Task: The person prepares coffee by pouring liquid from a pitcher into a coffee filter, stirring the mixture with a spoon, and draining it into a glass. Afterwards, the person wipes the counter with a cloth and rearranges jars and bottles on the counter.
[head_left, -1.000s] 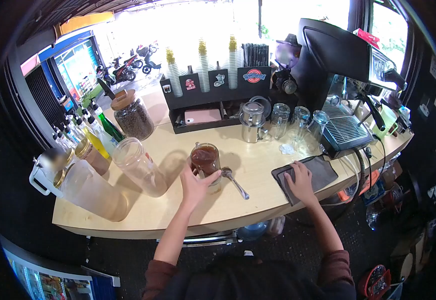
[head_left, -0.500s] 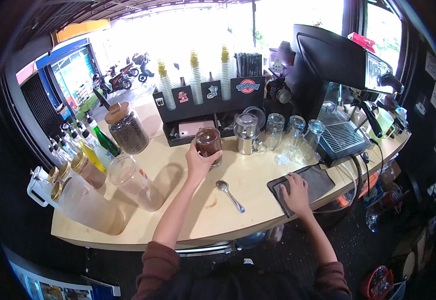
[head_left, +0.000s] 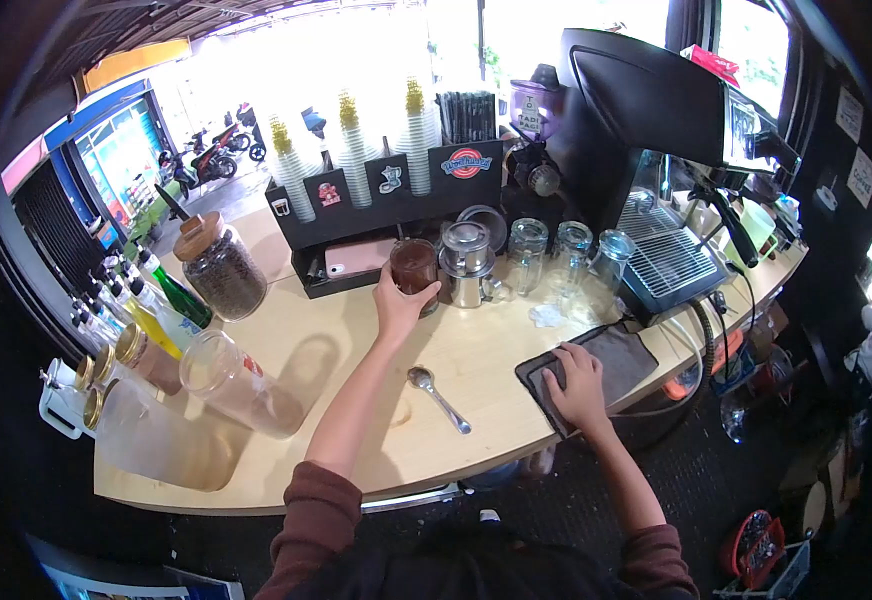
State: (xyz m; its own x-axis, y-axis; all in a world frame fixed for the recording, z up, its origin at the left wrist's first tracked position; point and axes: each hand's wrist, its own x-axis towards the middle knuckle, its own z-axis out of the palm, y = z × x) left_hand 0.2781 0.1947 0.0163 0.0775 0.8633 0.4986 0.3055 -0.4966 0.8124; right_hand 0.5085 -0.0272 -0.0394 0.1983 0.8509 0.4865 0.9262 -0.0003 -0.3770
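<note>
My left hand (head_left: 402, 308) is wrapped round a glass of dark brown drink (head_left: 415, 268). The glass is upright at the counter's back, just left of a metal drip coffee filter on a small metal pot (head_left: 468, 262). My right hand (head_left: 580, 386) lies on a dark folded cloth (head_left: 621, 362) near the front edge, fingers extended over it and thumb apart. Between my arms, a metal spoon (head_left: 439, 400) rests on the wooden counter (head_left: 456, 345). Whether the glass base touches the counter is hard to see.
Glass mugs (head_left: 527, 255) stand right of the filter, beside the espresso machine (head_left: 661, 235). A black cup organizer (head_left: 386, 185) is at the back. On the left are a jar of coffee beans (head_left: 221, 272), a clear plastic jar (head_left: 241, 385), a pitcher (head_left: 156, 435) and syrup bottles (head_left: 171, 290).
My left hand has shifted the glass back and to the right, nearer the metal filter. My right hand stays on the cloth. The whole view has turned slightly.
</note>
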